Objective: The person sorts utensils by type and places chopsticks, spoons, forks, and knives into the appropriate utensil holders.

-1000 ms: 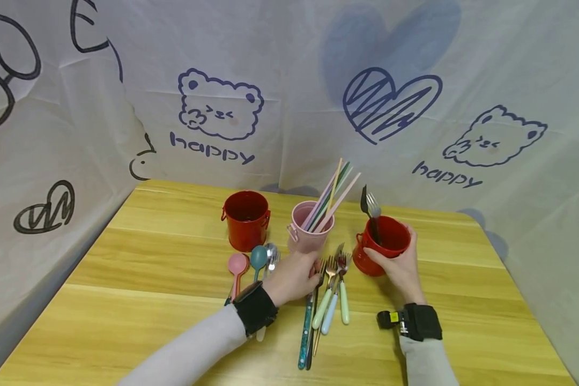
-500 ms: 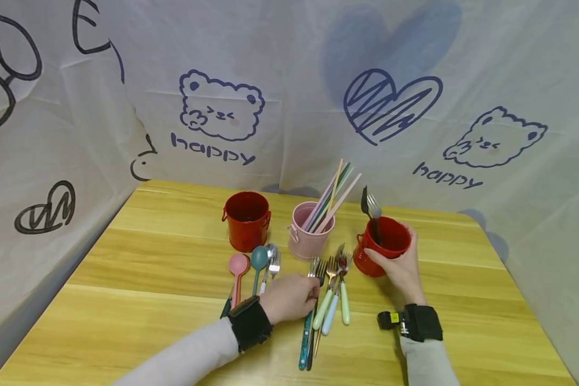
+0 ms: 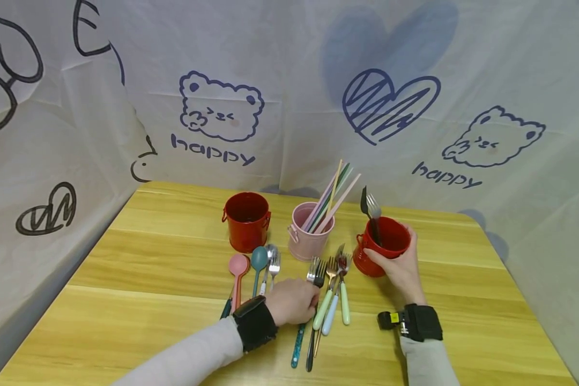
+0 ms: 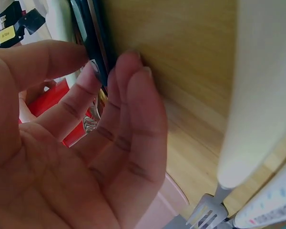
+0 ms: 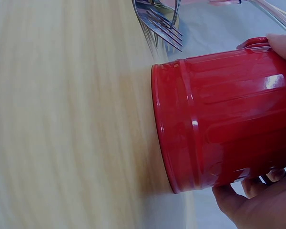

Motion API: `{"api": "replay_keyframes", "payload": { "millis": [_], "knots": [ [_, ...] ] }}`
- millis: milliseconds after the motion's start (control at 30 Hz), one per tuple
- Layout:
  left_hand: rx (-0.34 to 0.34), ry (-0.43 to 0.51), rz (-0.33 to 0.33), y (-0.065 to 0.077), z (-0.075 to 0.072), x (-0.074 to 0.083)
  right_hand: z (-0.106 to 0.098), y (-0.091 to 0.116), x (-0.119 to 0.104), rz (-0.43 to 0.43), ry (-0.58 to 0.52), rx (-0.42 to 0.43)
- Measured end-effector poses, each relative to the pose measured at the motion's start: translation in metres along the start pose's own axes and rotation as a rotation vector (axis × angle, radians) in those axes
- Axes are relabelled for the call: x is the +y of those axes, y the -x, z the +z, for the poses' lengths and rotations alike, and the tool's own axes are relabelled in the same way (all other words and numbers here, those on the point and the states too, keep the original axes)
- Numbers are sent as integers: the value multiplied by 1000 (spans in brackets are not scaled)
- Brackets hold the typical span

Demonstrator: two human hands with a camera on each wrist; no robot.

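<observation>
My left hand (image 3: 291, 303) pinches a teal-handled fork (image 3: 298, 346) between thumb and fingers, low over the table. In the left wrist view its dark teal handle (image 4: 96, 45) runs between thumb and fingertips. Just right of it lie a black fork (image 3: 320, 272) and several forks with pale green and blue handles (image 3: 323, 309). My right hand (image 3: 405, 265) grips a small red bucket (image 3: 373, 264), thumb at the rim and fingers around the far side. The bucket leans slightly. A silver fork (image 3: 373, 205) and a black utensil (image 3: 364, 201) stand in it.
A second red bucket (image 3: 247, 230) stands at the back left. Beside it a pink bucket (image 3: 306, 245) holds several thin coloured sticks (image 3: 329, 198). Pink (image 3: 238, 264) and teal (image 3: 259, 259) spoons and a silver fork (image 3: 274, 264) lie left of my left hand.
My left hand has drawn back from near the pink bucket onto the forks. The teal handle's lower end has swung left, away from the black handle. The right hand and its bucket stay put.
</observation>
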State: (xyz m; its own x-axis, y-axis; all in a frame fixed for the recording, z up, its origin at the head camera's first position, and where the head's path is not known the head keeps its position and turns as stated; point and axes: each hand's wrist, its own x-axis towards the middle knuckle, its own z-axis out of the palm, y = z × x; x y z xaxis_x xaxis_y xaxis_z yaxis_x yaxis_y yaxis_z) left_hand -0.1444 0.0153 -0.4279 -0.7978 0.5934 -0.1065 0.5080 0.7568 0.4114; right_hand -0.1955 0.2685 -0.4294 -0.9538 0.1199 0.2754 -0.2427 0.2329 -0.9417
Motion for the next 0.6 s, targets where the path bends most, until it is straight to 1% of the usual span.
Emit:
{"api": "replay_keyframes", "payload": {
  "millis": [167, 300, 467, 600],
  "knots": [
    [15, -60, -8, 1, 1, 1, 0, 1, 0, -2, 3, 0],
    [5, -102, -30, -1, 3, 1, 0, 0, 0, 2, 0, 4],
    [-10, -90, -44, -3, 5, -1, 0, 0, 0, 8, 2, 5],
    [5, -68, -31, -2, 6, -3, 0, 0, 0, 11, 5, 5]
  ]
}}
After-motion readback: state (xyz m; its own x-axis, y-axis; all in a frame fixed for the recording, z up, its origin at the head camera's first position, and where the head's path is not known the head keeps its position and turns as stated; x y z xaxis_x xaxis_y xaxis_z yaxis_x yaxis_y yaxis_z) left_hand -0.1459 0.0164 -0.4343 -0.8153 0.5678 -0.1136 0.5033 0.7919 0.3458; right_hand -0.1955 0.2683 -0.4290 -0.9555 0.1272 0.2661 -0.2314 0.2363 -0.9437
